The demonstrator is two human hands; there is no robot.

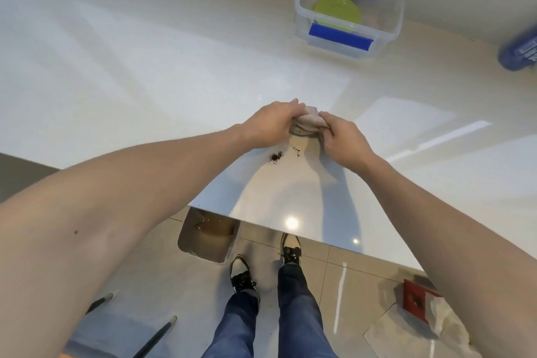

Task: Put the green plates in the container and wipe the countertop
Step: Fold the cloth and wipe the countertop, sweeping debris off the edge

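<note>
Already the round lime-green plastic plates lay stacked inside the clear plastic container with blue clip handles, which stood far back on the counter near the wall, so the wiping was the step in hand. A crumpled pale cloth was bunched between both hands: the left hand curled over its near-left side, the right hand pinching its right side, each grip closed on the fabric and pressing it to the glossy white stone counter. Just nearer the person than the cloth sat a small heap of dark brown crumbs with a thin scatter beside it.

Doing it well probably meant keeping the cloth flat and drawing it toward the counter's near edge, gathering the crumbs ahead of it rather than smearing them. An open metal bin stood on the floor below that edge, seemingly placed to catch them.

The floor was beige tile, with a red object at right. A blue object lay blurred at the counter's far right.
</note>
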